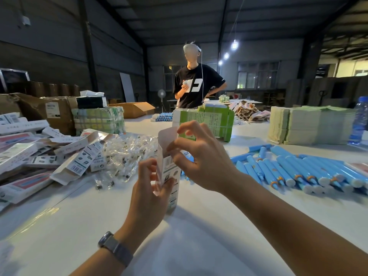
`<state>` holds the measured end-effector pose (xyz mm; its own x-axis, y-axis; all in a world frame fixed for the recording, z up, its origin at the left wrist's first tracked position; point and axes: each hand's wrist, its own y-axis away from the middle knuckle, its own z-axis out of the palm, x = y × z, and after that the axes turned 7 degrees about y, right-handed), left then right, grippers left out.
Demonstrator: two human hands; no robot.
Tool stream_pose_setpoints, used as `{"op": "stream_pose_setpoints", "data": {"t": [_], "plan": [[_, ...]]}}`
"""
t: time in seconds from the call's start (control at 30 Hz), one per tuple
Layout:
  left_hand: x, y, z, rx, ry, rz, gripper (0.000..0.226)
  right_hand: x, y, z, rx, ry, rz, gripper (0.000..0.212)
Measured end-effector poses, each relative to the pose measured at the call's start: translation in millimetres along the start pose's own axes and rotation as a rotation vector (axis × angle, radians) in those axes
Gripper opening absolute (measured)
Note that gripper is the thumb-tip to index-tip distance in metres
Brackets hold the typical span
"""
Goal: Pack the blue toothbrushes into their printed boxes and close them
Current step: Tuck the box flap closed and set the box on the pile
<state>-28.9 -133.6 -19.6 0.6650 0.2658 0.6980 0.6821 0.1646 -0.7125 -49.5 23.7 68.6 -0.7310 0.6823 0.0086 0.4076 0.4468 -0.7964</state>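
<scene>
Cardboard boxes [29,156], long, flat and white with barcodes and printed panels, are heaped at the far left of the smooth white table [199,246], several with end flaps open. Just right of that heap, crinkled clear plastic wrappers [127,154] are spread in a glossy pile. Behind both, brown corrugated cartons [49,110] and a shrink-wrapped bundle of green-and-white packs [98,120] are stacked.

Right of the wrappers, near the table's middle, one printed box [169,170] is held upright, its rounded top flap [168,136] raised and its thin card walls slightly bowed. The left hand [147,196], with a grey metal-link watch [115,248] on the wrist, is wrapped around the lower part of the box, thumb and fingers pressed against its sides. The right hand [201,156] is set at the open top, thumb and forefinger pinched on the edge of the flap, the remaining fingers curled and spread above it. A sliver of blue is seen behind this hand at the box; whether it is a toothbrush inside cannot be told.

Beyond the held box, a green printed block of flat cartons [217,120] is stacked, and a person in a black T-shirt [197,84] is stood behind it. To the right of the hands, blue toothbrushes [298,172], smooth plastic cylinders with orange rings and white ends, are laid in a loose row. Farther right, pale stacked card sheets [310,126] and a clear water bottle [360,120] are placed.
</scene>
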Motion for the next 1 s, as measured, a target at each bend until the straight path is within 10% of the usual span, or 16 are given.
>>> {"op": "stream_pose_setpoints", "data": {"t": [0.27,0.53,1.0], "plan": [[1.5,-0.6,1.0,-0.017,0.062,-0.021,0.040,4.7,0.0,2.3,-0.051,-0.012,0.022,0.036],[7.8,0.5,-3.2,-0.137,0.301,-0.083,0.063,11.5,6.6,11.4,-0.118,-0.864,0.356,0.039],[13.3,-5.4,-13.1,-0.219,0.259,-0.043,0.069,12.0,12.3,13.2,-0.129,-0.917,0.326,0.036]]}}
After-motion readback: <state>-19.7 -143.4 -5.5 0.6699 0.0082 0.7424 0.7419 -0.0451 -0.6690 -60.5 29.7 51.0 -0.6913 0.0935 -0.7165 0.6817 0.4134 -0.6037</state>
